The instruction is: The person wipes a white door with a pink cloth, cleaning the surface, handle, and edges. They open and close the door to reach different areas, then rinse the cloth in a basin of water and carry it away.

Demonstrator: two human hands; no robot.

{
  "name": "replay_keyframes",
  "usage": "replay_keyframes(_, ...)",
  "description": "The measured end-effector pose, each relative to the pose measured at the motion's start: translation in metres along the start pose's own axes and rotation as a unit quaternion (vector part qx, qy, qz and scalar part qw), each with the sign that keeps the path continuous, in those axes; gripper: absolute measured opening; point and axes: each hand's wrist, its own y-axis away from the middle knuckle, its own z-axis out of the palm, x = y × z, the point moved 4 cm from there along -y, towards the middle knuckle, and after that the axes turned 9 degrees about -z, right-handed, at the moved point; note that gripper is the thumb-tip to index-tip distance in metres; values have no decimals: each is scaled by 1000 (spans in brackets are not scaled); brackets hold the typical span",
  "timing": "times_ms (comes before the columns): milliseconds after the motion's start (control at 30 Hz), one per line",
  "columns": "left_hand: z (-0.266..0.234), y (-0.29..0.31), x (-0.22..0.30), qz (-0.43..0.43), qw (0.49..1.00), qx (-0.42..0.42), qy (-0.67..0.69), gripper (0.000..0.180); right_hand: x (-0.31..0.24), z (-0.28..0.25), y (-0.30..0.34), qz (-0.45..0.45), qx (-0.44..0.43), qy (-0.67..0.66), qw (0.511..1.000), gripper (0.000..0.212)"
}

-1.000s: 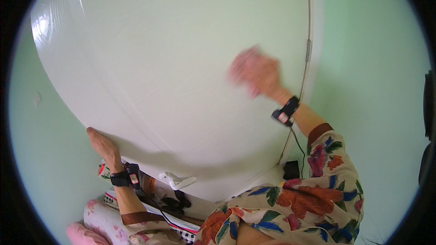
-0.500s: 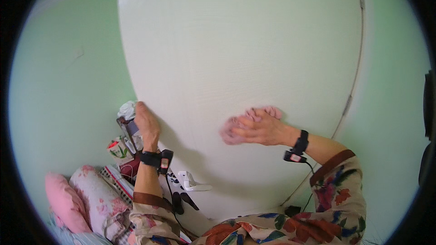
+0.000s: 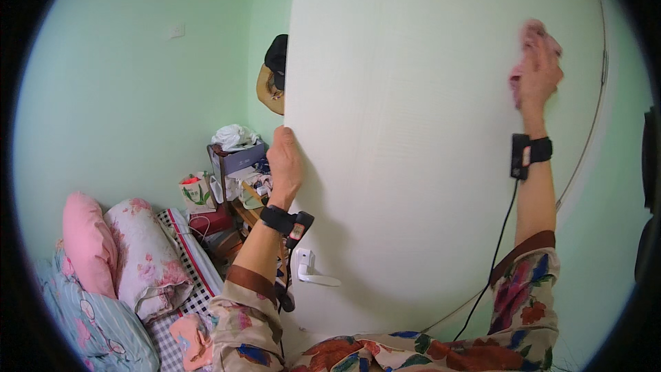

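Note:
A white door (image 3: 413, 110) fills the middle of the view, standing open on hinges at its right side. My left hand (image 3: 284, 165) is closed around its free left edge, above the white lever handle (image 3: 313, 275). High on the door's right part, my right hand (image 3: 540, 81) presses a crumpled pink cloth (image 3: 534, 29) flat against the surface. Bits of the cloth stick out past the fingers above and to the left; the rest is hidden under the palm. Each wrist wears a black strap with a small box and a cable.
Behind the door's left edge, a black hat (image 3: 277, 55) and a straw hat (image 3: 271, 89) hang. A cluttered shelf holds a grey box (image 3: 242, 158) and white plastic bag (image 3: 235, 137). At lower left lie a pink pillow (image 3: 89, 241), a floral pillow (image 3: 146, 262) and blue bedding (image 3: 103, 324).
My right hand has carried the cloth up and right across the door. The door's free edge has shifted right in view with my left hand on it, uncovering the hats and more shelf.

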Motion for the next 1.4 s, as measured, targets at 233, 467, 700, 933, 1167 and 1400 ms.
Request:
replay_keyframes(233, 2, 3, 6, -20, 999, -34, 28, 49, -279, -78, 71, -483, -153, -310, 805, 38)
replay_keyframes(467, 1, 1, 17, -39, 995, -64, 70, 43, -296, -32, -42, -549, -123, -304, 769, 32)
replay_keyframes(700, -2, -3, 27, -41, 988, -78, 128, 45, -303, 46, -197, -116, -191, -203, 953, 32)
replay_keyframes(933, -1, -3, 30, -46, 984, -111, 129, 59, -393, 17, -173, -382, -192, -165, 889, 31)
replay_keyframes(1167, -10, -7, 30, -100, 963, -147, 203, 59, -420, -18, -121, -459, -370, -37, 807, 32)
replay_keyframes(1400, -9, -9, 22, -105, 948, -185, 236, 57, -436, -72, -31, -587, -291, -203, 727, 25)
